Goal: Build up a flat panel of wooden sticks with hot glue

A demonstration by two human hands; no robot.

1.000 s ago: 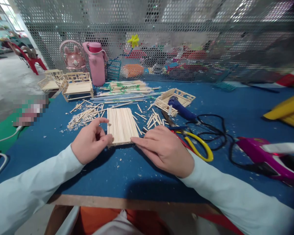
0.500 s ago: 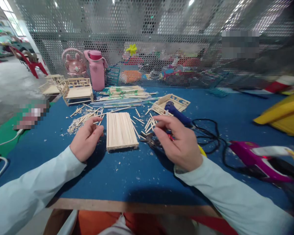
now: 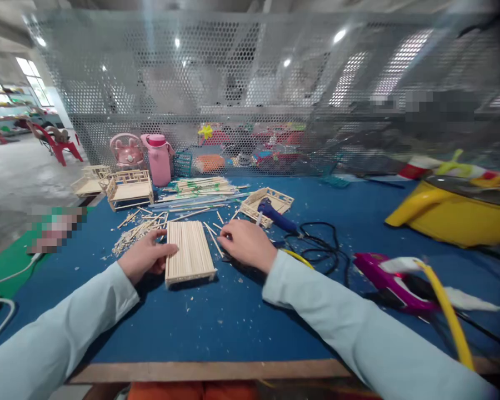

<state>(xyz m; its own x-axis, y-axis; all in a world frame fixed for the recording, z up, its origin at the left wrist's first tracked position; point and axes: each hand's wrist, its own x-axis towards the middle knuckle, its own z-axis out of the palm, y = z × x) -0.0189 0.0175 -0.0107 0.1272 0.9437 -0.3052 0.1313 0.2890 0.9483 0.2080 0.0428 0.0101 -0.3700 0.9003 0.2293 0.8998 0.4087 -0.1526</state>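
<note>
A small panel of wooden sticks (image 3: pixel 189 250) laid side by side rests on the blue table. My left hand (image 3: pixel 145 255) grips its left edge, with the thumb over the top and fingers at the side. To the right, my right hand (image 3: pixel 250 243) is lowered to the table beside a few loose sticks (image 3: pixel 214 239). Its fingers are curled together, and whatever is in them is hidden. The pliers there are covered by this hand. A blue glue gun (image 3: pixel 277 215) lies just beyond it, against a small stick frame (image 3: pixel 254 203).
Miniature stick benches (image 3: pixel 130 189) stand at the back left near a pink bottle (image 3: pixel 160 161). Bundled sticks (image 3: pixel 204 186) and stick scraps (image 3: pixel 139 233) lie behind the panel. Rightward are a black cord (image 3: pixel 329 247), a magenta tool (image 3: pixel 394 283) and a yellow container (image 3: pixel 454 214).
My left hand has closed on the panel's left edge. My right hand has moved left and down over the pliers, its fingers curling. The view has tilted up and shifted right.
</note>
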